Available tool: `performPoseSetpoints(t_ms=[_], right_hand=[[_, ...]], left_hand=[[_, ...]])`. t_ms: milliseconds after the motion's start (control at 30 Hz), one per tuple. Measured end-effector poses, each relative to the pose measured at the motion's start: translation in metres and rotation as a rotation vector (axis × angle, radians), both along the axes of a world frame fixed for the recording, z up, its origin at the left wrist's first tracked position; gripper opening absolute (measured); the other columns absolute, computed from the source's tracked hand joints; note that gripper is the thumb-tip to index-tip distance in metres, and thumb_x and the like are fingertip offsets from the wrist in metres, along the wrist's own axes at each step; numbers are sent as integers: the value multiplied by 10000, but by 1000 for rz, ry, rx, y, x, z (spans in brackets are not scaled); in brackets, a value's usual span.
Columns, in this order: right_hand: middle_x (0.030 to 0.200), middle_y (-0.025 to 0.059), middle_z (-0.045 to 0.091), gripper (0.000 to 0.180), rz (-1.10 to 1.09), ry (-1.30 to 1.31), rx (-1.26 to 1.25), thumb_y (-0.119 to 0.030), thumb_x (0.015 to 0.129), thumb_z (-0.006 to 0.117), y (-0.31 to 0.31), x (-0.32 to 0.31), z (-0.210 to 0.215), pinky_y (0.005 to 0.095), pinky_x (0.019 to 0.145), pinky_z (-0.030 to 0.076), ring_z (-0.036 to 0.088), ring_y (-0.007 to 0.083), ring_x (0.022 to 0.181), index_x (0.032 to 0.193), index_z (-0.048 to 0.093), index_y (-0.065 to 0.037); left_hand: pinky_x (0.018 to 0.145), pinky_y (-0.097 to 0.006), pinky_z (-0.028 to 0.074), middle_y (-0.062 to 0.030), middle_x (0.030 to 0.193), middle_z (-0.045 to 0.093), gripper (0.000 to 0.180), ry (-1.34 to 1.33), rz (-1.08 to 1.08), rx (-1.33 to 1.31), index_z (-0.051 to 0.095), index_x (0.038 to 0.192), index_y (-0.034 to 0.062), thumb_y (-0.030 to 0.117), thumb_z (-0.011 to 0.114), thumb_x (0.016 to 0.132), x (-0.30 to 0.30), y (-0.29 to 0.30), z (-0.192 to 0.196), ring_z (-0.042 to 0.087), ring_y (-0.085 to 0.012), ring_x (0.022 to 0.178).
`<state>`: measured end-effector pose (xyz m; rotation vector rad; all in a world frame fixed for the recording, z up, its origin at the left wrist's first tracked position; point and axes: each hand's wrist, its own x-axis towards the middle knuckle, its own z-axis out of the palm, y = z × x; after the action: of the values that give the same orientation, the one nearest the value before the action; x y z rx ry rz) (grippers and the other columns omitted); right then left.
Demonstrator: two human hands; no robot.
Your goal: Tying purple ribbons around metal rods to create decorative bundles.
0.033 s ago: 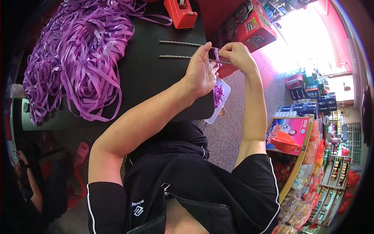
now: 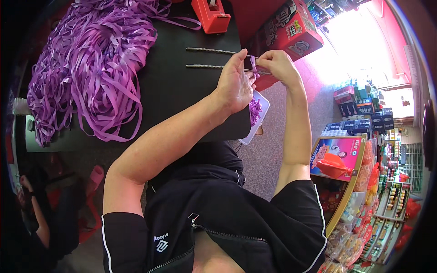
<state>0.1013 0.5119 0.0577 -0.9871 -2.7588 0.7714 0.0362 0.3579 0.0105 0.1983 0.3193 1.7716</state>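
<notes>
In the head view, the two hands meet just past the far right corner of the black desk. The left hand and the right hand both pinch a short piece of purple ribbon, which is wound around the free end of a thin metal rod. The fingers of each hand are closed together on the ribbon, so neither hand is free.

The rod lies flat on the desk with its long axis running left to right, and its right end sticks out over the desk edge, between the two hands. A second rod lies parallel to it, a little farther from the person; its right end comes close to the fingertips of the left hand. The left hand is nearer to the desk; the right hand is outside the desk edge, over the floor.

Below the left hand, at the desk edge, a small clear tray holds some pieces of purple ribbon. On the left part of the desk there is a big heap of ribbon strips. A red tape dispenser stands at the far edge of the desk, behind the rods. I cannot tell how many turns the ribbon makes on the rod.
</notes>
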Motion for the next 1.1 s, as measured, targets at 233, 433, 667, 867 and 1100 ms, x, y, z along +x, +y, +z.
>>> performPoseSetpoints(t_ms=[233,433,667,867,1100], right_hand=[[706,117,681,265,12,128,-173,-234,749,671,32,16,-49,317,682,491,640,172,677,854,722,4],[685,107,665,248,-1,-16,-45,-240,789,640,28,16,-48,324,647,473,623,163,643,870,725,-22],[655,79,649,297,-29,225,-118,-284,840,651,16,31,-48,307,583,436,570,112,606,883,717,2],[776,29,650,280,-98,309,-694,-257,855,649,1,18,-48,269,691,439,555,106,703,911,715,10],[899,59,676,359,-219,288,-779,-325,893,603,-3,18,-40,268,800,433,583,139,860,940,712,14]], left_hand=[[1134,-422,-115,-324,1498,-162,871,-35,-9,23,-88,1506,269,559,451,886,2,-3,5,-104,-375,1437],[1135,-425,-111,-330,1495,-160,869,-25,-17,38,-81,1508,263,557,452,888,1,-4,4,-105,-374,1437],[1139,-426,-104,-334,1495,-147,871,-7,-14,19,-81,1509,252,563,447,890,4,-6,10,-98,-373,1438],[1145,-425,-89,-311,1511,-123,887,2,-32,96,-96,1506,250,562,456,887,0,-2,1,-55,-363,1442],[1145,-425,-90,-313,1512,-102,890,14,-27,86,-92,1507,251,567,461,885,-1,-4,4,-30,-358,1444]])
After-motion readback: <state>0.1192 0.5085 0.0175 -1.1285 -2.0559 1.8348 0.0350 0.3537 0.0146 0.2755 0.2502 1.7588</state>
